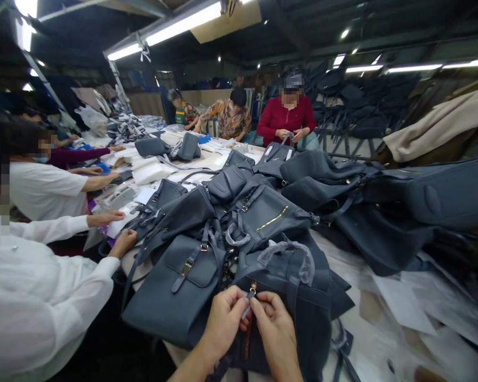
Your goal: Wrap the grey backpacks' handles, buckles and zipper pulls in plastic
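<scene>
A dark blue-grey bag (310,313) lies in front of me, its handle wrapped in clear plastic (308,262). On its front is a zipper with a gold ring (253,287) and a small strap pull (248,306). My left hand (227,315) pinches this pull from the left, thumb against fingers. From the right, my right hand (271,323) pinches the same pull, fingertips nearly touching those of my left hand. Below them runs a reddish-brown strip (247,339). Left of my hands lies another bag with a buckled flap (187,265).
More dark bags (271,215) pile up beyond and to the right. White sheets and plastic (406,307) cover the table at the right. A person in white sleeves (56,297) works close on the left. Several other people sit around the table, one in red (269,119).
</scene>
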